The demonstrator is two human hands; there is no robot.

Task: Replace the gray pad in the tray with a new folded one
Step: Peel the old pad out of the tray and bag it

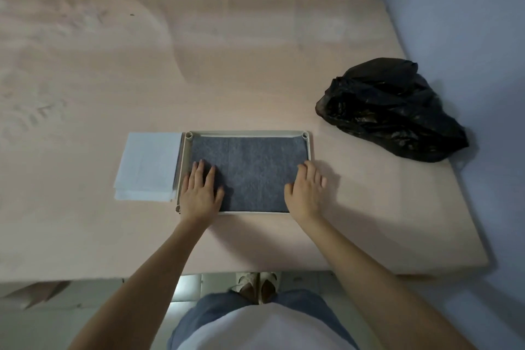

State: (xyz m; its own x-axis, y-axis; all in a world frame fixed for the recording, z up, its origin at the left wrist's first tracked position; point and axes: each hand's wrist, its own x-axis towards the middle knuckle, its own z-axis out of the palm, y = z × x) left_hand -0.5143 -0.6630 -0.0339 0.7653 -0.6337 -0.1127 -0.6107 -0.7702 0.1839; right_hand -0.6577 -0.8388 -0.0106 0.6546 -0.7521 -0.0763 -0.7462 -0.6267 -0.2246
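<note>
A cream plastic tray (247,133) lies on the pink mattress, and a gray pad (252,167) fills its floor. My left hand (200,189) rests flat on the pad's near left corner, fingers spread. My right hand (306,189) lies over the tray's near right corner, fingers loosely apart, partly on the pad and partly over the rim. Neither hand holds anything. A stack of white folded pads (149,166) lies right beside the tray's left wall.
A crumpled black plastic bag (392,108) sits to the right of the tray, near the blue wall. The pink mattress (113,65) stretches far and left. Its near edge runs just in front of my legs, with tiled floor below.
</note>
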